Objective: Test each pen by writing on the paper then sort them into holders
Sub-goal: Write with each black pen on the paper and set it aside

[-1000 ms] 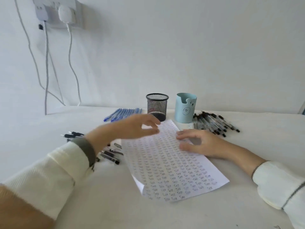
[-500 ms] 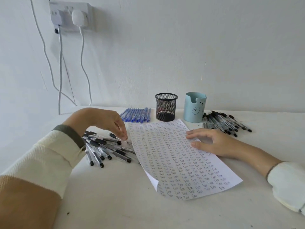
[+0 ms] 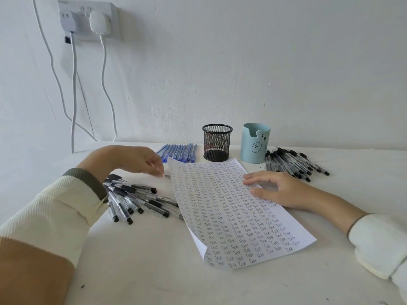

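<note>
White table (image 3: 154, 271), white wall. One paper (image 3: 231, 216) lies mid-table, aslant, filled with rows of the word "Test". Its near left corner curls up and shows the blank underside.

Holders: two, upright, side by side just past the paper's far edge. One is the mesh cup (image 3: 217, 143), black; the other is the blue cup (image 3: 253, 144), with a bear face. Inside of the blue cup is hidden. The mesh cup's contents can't be made out.

Pens: three groups, all lying on the table.
- Blue pens (image 3: 179, 153): a neat row left of the mesh cup, roughly ten. The leftmost sit partly behind the left hand.
- Left pile (image 3: 136, 199): black, a loose fan beside the paper's left edge, about a dozen. Some run under the paper and the sleeve, so no firm count.
- Right pile (image 3: 293, 165): black, right of the blue cup, too overlapped to count.

Hands: two. Left hand (image 3: 134, 159) hovers over the gap between left pile and paper, fingers curled down and bunched together, tips blurred. A small dark tip shows just beside them — whether they pinch a pen I cannot tell. Right hand (image 3: 277, 189) lies flat on the paper's right side, fingers straight and slightly apart, holding nothing.

Socket (image 3: 88, 20) at upper left, two plugs, cords (image 3: 74, 95) hanging; its top edge is cut off.
</note>
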The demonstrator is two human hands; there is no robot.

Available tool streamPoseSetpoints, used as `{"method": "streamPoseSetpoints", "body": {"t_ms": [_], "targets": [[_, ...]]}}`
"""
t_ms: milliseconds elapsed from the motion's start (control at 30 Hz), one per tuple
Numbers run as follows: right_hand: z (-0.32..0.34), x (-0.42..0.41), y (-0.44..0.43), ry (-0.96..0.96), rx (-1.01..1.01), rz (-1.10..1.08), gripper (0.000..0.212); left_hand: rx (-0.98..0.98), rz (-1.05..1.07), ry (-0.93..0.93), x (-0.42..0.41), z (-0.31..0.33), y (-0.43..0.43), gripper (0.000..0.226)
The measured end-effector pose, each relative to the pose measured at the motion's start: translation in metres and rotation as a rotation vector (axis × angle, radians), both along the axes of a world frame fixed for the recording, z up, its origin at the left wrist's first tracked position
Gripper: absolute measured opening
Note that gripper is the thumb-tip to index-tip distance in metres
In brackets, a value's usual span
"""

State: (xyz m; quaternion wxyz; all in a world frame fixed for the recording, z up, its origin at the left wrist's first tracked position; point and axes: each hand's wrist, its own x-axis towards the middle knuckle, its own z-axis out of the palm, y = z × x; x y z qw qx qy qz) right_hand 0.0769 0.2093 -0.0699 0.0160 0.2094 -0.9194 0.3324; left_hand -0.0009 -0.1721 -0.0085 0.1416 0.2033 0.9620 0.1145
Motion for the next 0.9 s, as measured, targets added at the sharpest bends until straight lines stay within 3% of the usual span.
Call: {"method": "streamPoseSetpoints", "body": {"t_ms": [67,167,233,333,467,533,633,733,833,900], "targets": [[0.001,0.0,-0.001,0.001,0.008,0.004,0.031,0.072,0.102,0.225,-0.011,-0.003,-0.007,0.012],[0.0,0.0,-0.001,-0.012,-0.006,0.008,0.028,0.309,0.233,0.776,-0.013,-0.001,0.004,0.012],[-0.001,0.0,0.001,-0.026,-0.023,0.015,0.028,0.532,0.168,0.906,0.0,0.002,0.037,0.018],[0.0,-0.001,0.0,-0.047,-0.02,-0.005,0.03,0.63,-0.046,0.695,0.032,-0.008,0.092,0.02],[0.006,-0.002,-0.001,-0.043,-0.122,-0.089,0.028,0.466,-0.327,0.544,0.06,-0.038,0.139,0.02],[0.009,0.0,0.0,0.004,-0.143,-0.095,0.025,0.428,-0.36,0.513,0.063,-0.048,0.145,0.021],[0.009,0.002,0.004,0.097,0.106,-0.07,0.053,0.384,-0.345,0.468,0.063,-0.054,0.144,0.022],[0.011,0.001,0.007,0.151,0.238,-0.038,0.034,0.346,-0.242,0.358,0.064,-0.054,0.143,0.046],[0.018,0.001,0.014,0.082,0.064,-0.093,0.013,0.281,-0.189,0.255,0.065,-0.054,0.143,0.081],[0.028,0.004,0.022,-0.037,-0.265,-0.127,0.014,0.225,-0.201,0.231,0.066,-0.054,0.143,0.089]]}}
